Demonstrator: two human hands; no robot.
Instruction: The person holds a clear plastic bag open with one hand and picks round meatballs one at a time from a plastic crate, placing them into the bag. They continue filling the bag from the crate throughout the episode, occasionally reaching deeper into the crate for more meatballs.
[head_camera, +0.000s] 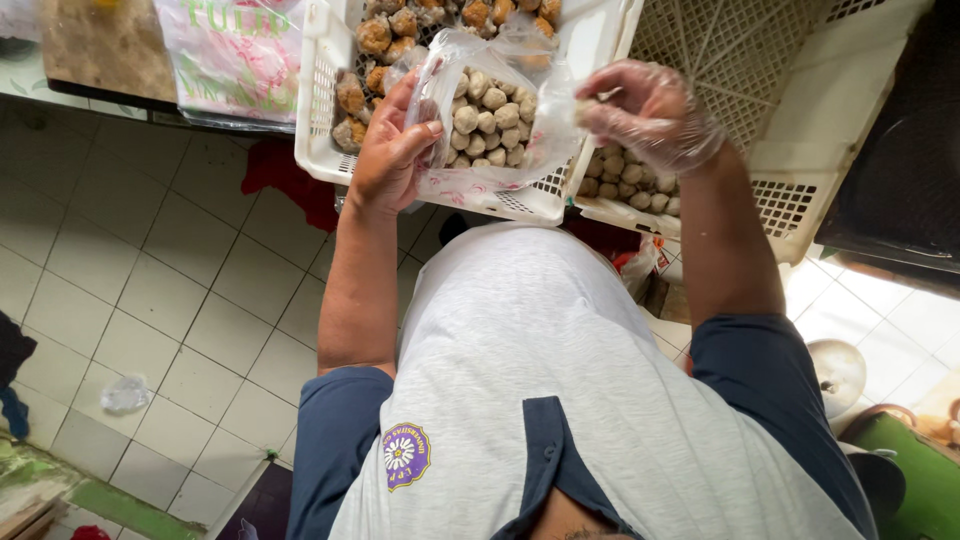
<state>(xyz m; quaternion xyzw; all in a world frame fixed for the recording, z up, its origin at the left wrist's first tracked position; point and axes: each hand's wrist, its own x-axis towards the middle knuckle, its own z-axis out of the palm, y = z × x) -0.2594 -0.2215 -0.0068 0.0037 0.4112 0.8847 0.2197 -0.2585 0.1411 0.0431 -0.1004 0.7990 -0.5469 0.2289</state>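
My left hand (392, 150) grips the left edge of a clear plastic bag (500, 150) partly filled with pale round meatballs (488, 118). My right hand (650, 112), in a thin clear plastic glove, is at the bag's right opening with a meatball pinched in its fingertips. The bag hangs over the near edge of a white perforated plastic crate (320, 110) that holds brown fried balls (385, 40). More pale meatballs (625, 185) lie in a second white crate (790, 150) under my right hand.
A printed plastic bag (235, 55) and a wooden board (105, 40) sit at the upper left. White floor tiles (150, 290) spread to the left, with a crumpled plastic scrap (125, 393). A red cloth (285, 175) lies below the crate. A dark surface (905, 150) is at the right.
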